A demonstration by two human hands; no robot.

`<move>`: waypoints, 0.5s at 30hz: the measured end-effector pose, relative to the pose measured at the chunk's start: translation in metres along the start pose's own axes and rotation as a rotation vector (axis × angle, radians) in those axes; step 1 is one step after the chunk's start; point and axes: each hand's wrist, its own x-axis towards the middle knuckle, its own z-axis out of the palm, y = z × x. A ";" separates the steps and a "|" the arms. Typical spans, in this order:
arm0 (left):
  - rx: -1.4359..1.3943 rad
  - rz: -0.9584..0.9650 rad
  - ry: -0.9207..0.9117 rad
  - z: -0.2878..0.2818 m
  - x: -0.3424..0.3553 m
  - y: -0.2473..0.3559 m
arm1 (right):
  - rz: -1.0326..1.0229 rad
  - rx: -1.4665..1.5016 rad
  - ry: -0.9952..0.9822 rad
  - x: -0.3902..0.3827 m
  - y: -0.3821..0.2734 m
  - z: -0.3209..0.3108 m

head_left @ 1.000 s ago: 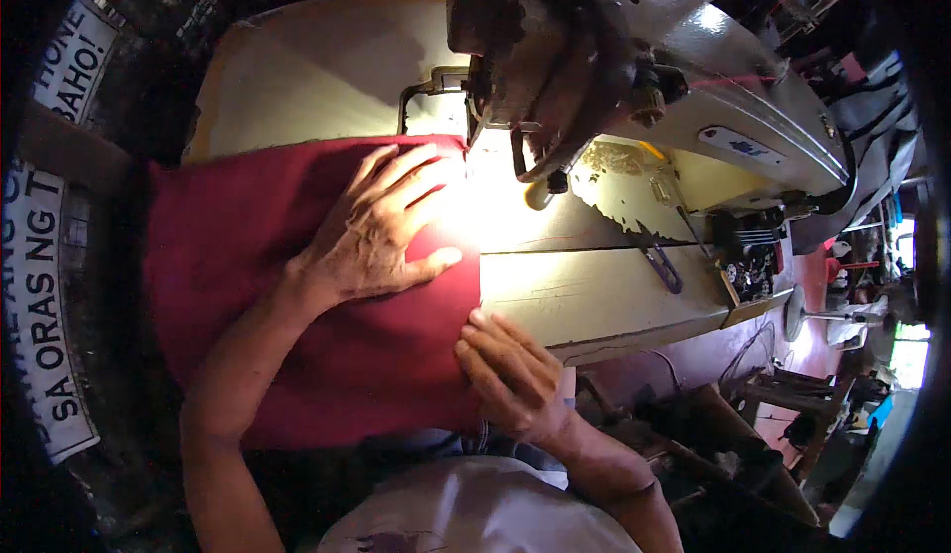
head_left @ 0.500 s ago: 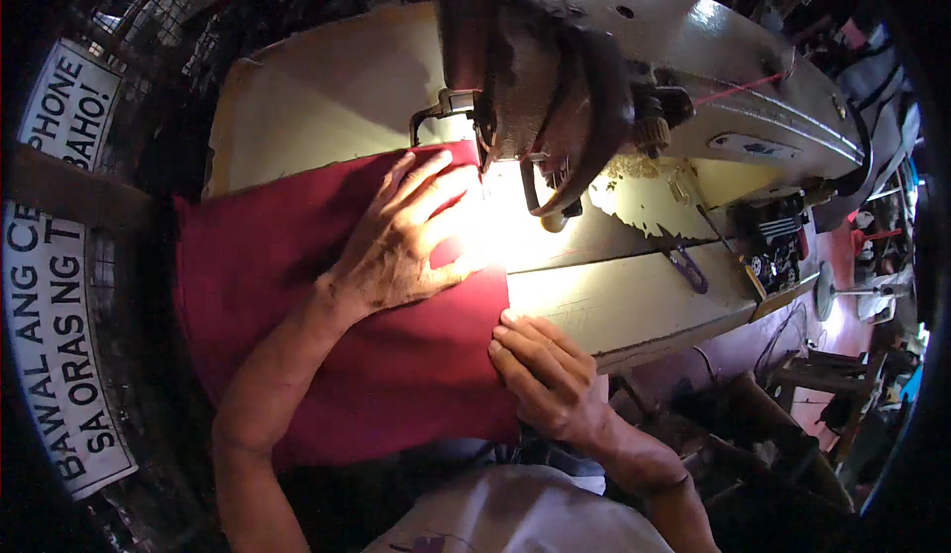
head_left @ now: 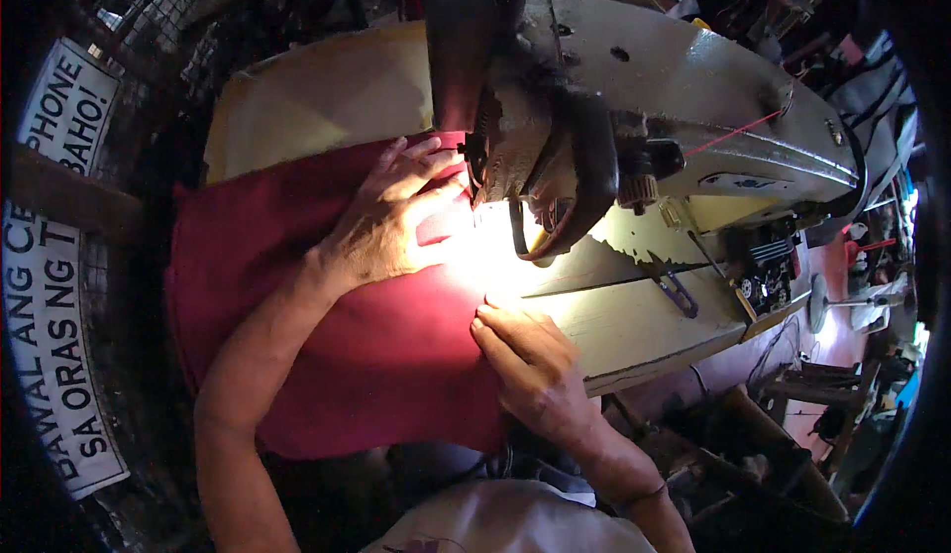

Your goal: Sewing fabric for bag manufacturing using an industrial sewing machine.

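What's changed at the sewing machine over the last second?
The red cloth has slid away from the person, farther past the needle area of the sewing machine. The left hand and right hand moved forward with it. Nothing was visibly taken up or let go. Unchanged: left hand flat on the cloth, right fingertips at its right edge, thread snips on the table.

Light is concentrated under the machine (head_left: pixel 684 87), where glare washes out the adjacent edge of the cloth (head_left: pixel 337 375) and the thumb side of the left hand (head_left: pixel 381 221). Shadow darkens the cloth left of this hand. The surroundings are dim, with a small bright patch at far right. Fisheye distortion bends the lower sign (head_left: pixel 61 355); the corners fall to black.
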 end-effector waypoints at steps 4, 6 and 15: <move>0.069 0.096 0.041 0.001 0.014 -0.014 | 0.048 0.065 -0.027 0.002 0.005 0.001; 0.102 0.077 0.003 -0.005 0.016 -0.012 | 0.076 -0.033 -0.044 0.004 0.003 0.002; 0.407 -0.648 0.428 -0.124 -0.212 0.061 | -0.080 -0.116 -0.072 -0.022 -0.022 -0.007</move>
